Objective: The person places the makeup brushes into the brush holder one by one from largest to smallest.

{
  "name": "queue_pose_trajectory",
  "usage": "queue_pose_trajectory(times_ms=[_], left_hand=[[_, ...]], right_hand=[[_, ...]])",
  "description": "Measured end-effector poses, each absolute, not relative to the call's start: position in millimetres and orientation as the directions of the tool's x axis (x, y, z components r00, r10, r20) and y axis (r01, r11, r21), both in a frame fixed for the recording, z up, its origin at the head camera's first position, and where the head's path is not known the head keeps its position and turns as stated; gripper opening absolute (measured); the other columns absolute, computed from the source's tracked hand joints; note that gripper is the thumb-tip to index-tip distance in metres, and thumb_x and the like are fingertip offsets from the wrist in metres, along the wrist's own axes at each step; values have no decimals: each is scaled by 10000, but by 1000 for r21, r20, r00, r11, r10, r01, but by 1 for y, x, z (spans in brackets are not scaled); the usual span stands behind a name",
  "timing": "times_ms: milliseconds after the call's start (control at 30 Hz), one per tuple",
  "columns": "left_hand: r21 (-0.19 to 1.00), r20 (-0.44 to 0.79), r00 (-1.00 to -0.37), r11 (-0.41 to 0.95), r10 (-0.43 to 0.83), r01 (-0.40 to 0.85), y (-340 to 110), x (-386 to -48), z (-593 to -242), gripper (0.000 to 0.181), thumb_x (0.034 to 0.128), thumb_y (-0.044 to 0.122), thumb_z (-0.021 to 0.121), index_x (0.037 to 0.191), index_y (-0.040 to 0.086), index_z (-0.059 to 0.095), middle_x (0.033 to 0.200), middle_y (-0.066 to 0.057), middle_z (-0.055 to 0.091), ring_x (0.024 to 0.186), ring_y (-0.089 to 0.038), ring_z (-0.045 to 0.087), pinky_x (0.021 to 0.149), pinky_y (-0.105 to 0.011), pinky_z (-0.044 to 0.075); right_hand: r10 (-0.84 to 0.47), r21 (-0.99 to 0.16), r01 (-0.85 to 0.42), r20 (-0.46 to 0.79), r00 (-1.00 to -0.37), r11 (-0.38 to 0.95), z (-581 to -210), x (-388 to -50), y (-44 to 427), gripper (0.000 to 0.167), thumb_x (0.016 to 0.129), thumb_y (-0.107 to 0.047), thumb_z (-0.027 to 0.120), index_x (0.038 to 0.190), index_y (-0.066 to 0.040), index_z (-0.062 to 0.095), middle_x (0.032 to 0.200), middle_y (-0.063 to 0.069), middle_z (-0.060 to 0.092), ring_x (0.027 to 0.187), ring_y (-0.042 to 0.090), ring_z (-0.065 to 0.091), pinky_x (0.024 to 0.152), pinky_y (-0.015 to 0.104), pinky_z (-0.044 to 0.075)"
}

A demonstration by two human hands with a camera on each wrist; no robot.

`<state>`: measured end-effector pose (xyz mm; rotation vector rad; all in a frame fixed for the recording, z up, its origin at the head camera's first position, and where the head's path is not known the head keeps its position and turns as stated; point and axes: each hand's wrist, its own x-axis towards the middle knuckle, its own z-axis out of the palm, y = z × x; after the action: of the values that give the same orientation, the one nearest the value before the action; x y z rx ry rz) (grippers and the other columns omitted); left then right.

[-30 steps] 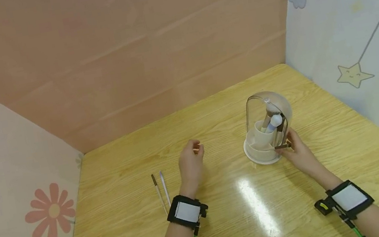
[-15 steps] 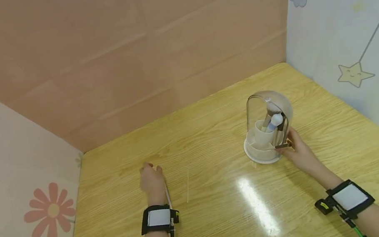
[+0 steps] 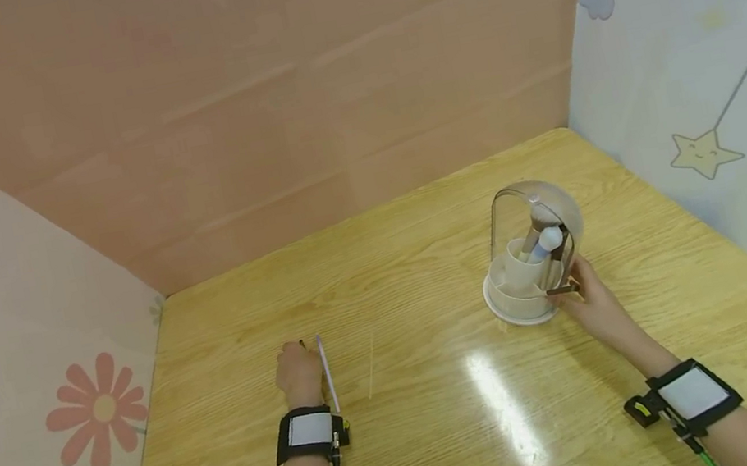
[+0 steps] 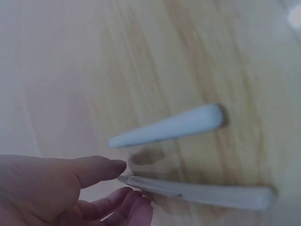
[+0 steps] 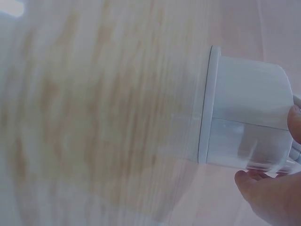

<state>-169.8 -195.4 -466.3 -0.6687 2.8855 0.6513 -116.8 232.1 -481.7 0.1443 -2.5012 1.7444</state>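
Observation:
My left hand (image 3: 299,375) is over the left side of the table. In the left wrist view its thumb and fingers pinch the thin end of a slim, pale-handled makeup brush (image 4: 207,192); the dark tip just shows past the fingers in the head view. A second slim, pale lilac stick-like tool (image 3: 328,374) lies beside it, apart from the hand. On the right, my right hand (image 3: 592,307) grips the side of a white makeup brush holder (image 3: 518,307) with a clear domed cover (image 3: 564,208). Several brushes (image 3: 546,240) stand inside it. Some right fingers are hidden.
The wood-grain table (image 3: 411,276) meets a plain pinkish backdrop (image 3: 322,109) at the back. Printed cloth walls (image 3: 704,66) stand on both sides. A thin pale line (image 3: 370,367) shows on the tabletop between the hands, and a bright glare lies nearer the front.
My left hand has moved left and down from mid-table to the slim brush and now pinches its thin end. My right hand stays on the brush holder.

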Motion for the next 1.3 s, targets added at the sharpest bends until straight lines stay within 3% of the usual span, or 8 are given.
queue_pose_trajectory(times_ms=[267, 533, 767, 900, 1067, 1300], left_hand=[[389, -191, -904, 816, -382, -427, -199, -171, -470, 221, 905, 20, 490, 973, -123, 643, 887, -268, 683, 719, -316, 665, 543, -403, 521], [387, -153, -919, 834, -364, -395, -197, -170, -461, 215, 936, 25, 476, 988, -128, 617, 902, -279, 678, 776, -351, 683, 589, -427, 551], [390, 9, -950, 876, -313, -284, -176, -170, -432, 198, 952, 57, 509, 1011, -118, 581, 918, -289, 648, 809, -394, 670, 623, -463, 557], [467, 68, -962, 861, -264, -204, -155, -168, -405, 208, 954, 79, 528, 1069, -77, 604, 946, -245, 672, 798, -355, 674, 612, -424, 547], [650, 90, -982, 757, -165, -68, -122, -160, -381, 218, 963, 126, 547, 1123, -9, 611, 1000, -165, 687, 803, -277, 671, 595, -328, 509], [790, 170, -985, 594, 26, 152, -72, -149, -363, 222, 962, 171, 574, 1134, 34, 609, 1079, -132, 676, 938, -267, 694, 753, -349, 579]], right_hand=[[-29, -928, -118, 116, -993, 354, -482, -116, 233, 816, 930, 0, 565, 1508, 25, -11, 1480, 410, 135, 1330, 634, 152, 1019, 755, 182], [-21, -929, -119, 119, -993, 350, -482, -117, 233, 800, 928, 12, 558, 1503, 35, 2, 1489, 406, 120, 1334, 638, 137, 1027, 749, 174], [-27, -923, -134, 134, -991, 359, -480, -116, 232, 796, 926, 7, 566, 1502, 39, 17, 1478, 403, 153, 1322, 641, 160, 1009, 755, 188], [-25, -921, -132, 133, -991, 367, -479, -116, 232, 794, 927, -7, 573, 1501, 41, 27, 1467, 408, 176, 1313, 646, 178, 1003, 756, 196], [-19, -922, -129, 131, -991, 366, -480, -116, 232, 777, 924, -4, 575, 1494, 49, 50, 1466, 413, 171, 1314, 650, 167, 1002, 767, 179], [-20, -923, -135, 137, -990, 360, -480, -116, 232, 768, 928, -6, 570, 1491, 57, 50, 1461, 415, 170, 1319, 639, 164, 1005, 771, 166]])
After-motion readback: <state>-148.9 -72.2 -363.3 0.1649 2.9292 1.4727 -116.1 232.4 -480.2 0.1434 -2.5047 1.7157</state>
